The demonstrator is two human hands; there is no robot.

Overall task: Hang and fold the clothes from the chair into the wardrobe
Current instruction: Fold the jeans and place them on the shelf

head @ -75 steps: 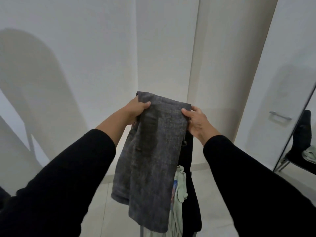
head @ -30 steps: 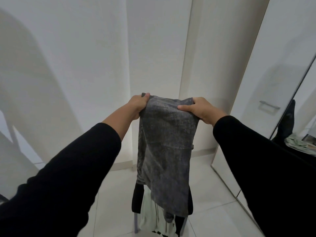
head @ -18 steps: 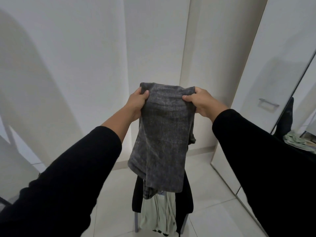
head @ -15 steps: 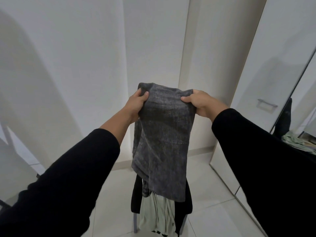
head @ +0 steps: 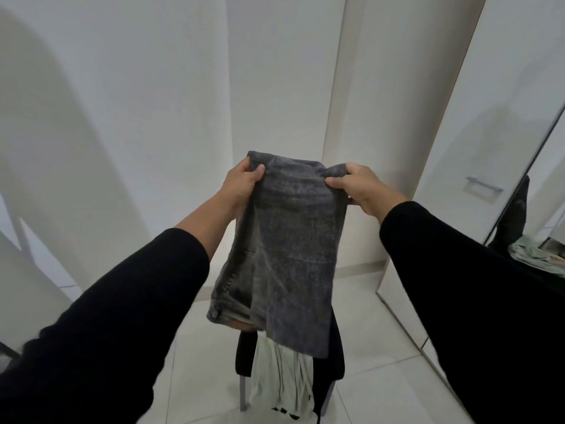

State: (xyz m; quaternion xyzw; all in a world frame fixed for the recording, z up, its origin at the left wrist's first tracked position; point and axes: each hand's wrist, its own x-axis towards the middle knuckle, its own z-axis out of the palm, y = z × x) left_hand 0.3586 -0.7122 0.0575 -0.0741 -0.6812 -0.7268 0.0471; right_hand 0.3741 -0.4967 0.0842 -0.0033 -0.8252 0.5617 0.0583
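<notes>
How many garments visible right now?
2 for sure: grey jeans held up by left hand and right hand; a pale garment draped on the chair below. More may lie hidden behind the jeans.

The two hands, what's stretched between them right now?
In the head view, the folded top edge of the grey jeans spans from the left hand to the right hand; each grips a corner.
</notes>
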